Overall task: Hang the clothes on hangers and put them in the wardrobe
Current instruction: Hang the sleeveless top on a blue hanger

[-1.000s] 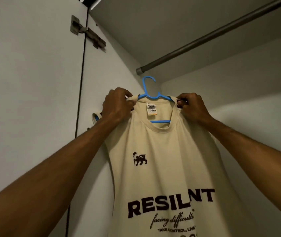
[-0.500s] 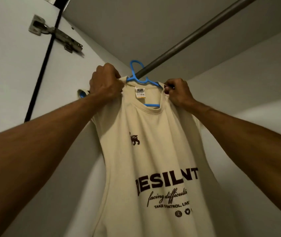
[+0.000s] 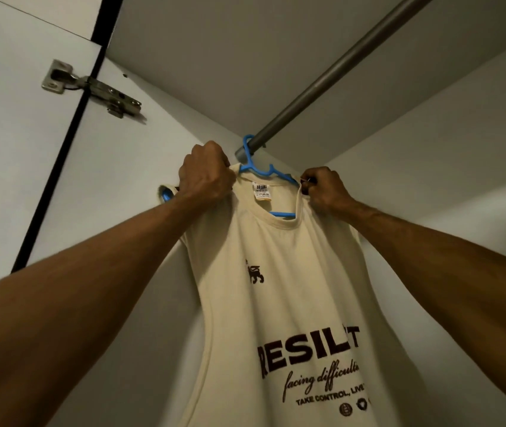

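Under wardrobe rail (image 3: 338, 69), near its end: blue hanger (image 3: 264, 171), mostly hidden inside cream shirt (image 3: 276, 257); left grip (image 3: 205, 174) and right grip (image 3: 325, 192) clenching shirt shoulders; hem cut off.

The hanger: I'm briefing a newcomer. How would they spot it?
Find the grey wardrobe rail crossing the top diagonally. At its lower end, the left hand and right hand hold up a cream shirt. The hanger inside its neckline is the only bright blue thing.

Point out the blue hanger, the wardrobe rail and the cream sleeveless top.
blue hanger (image 3: 253, 169), head view, shoulder bar just below the hook.
wardrobe rail (image 3: 338, 70), head view, middle of the grey bar.
cream sleeveless top (image 3: 295, 272), head view, plain chest fabric.
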